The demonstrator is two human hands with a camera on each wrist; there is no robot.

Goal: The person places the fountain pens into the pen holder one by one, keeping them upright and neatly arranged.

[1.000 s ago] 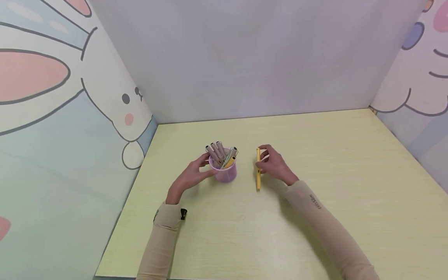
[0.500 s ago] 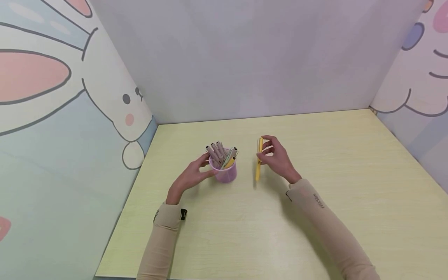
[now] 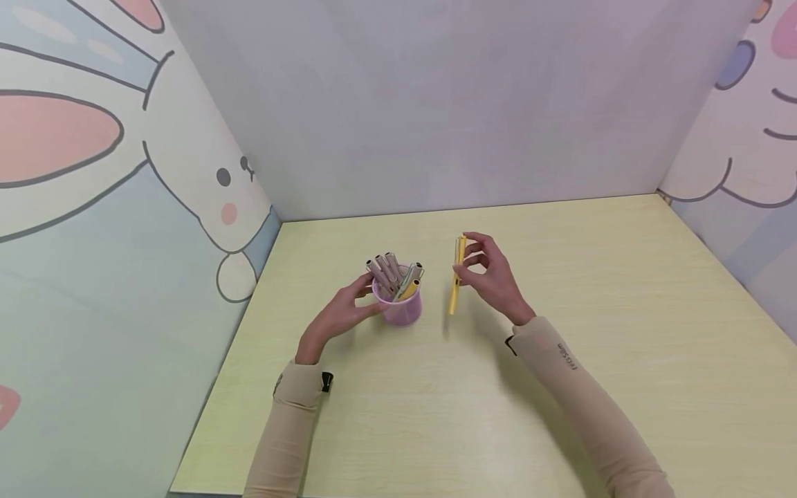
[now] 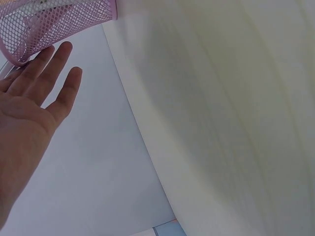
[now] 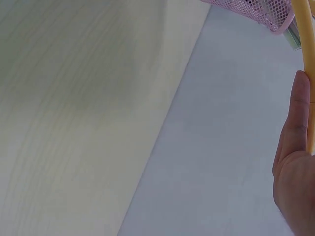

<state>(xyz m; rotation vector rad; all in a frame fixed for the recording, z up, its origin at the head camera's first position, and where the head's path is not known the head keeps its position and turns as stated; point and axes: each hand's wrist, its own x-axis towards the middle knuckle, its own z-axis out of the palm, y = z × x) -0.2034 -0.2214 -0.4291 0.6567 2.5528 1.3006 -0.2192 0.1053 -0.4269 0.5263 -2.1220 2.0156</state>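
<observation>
A pink mesh pen holder [image 3: 401, 313] stands upright on the table with several grey pens [image 3: 381, 272], a pale green one and a yellow one leaning in it. My left hand [image 3: 339, 311] holds its left side, thumb in front and fingers behind. In the left wrist view, the holder's mesh wall [image 4: 74, 22] meets the fingertips. To the right of the holder, my right hand [image 3: 495, 280] pinches a yellow pen [image 3: 455, 287] with a clip, nearly upright, its lower end above the tabletop. The same yellow pen [image 5: 307, 44] runs along the fingers in the right wrist view.
The pale wooden table [image 3: 560, 277] meets a plain light wall [image 3: 461, 111] at the back. Cartoon-printed panels [image 3: 180, 173] stand at left and right. A small black clip-like piece [image 3: 326, 381] shows beside the left cuff.
My right hand has lifted the yellow pen off the table and moved it away from me, its lower end swinging slightly left. The left hand and pen holder have stayed still.
</observation>
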